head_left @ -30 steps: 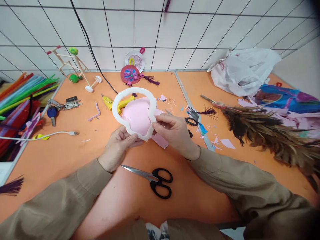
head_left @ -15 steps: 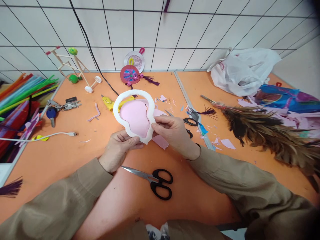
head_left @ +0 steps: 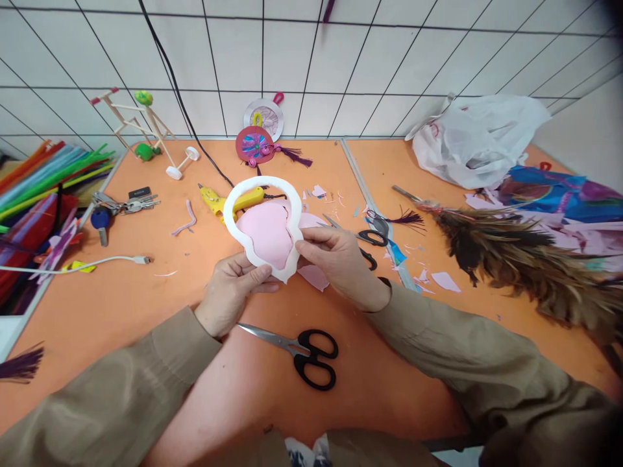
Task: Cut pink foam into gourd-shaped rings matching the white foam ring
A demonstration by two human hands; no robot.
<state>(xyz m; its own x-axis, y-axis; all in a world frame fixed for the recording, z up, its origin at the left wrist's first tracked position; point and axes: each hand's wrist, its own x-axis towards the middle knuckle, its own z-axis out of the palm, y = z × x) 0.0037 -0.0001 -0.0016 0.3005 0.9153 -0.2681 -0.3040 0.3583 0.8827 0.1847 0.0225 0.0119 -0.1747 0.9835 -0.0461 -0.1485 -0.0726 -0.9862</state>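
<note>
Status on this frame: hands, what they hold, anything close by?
Left hand and right hand both pinch the white foam ring at its lower rim. Pink sheet held behind the ring. Black scissors lie near the wrists, untouched.

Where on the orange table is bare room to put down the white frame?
Bare table lies between the white cable and the left sleeve, and below the feather duster at right. Crowded: paper scraps beside the white frame, keys and pipe cleaners far left.

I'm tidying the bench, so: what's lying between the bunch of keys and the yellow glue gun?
A short, curled pink pipe-cleaner piece lies between the keys and the glue gun, on the orange table, as the head view shows.
</note>
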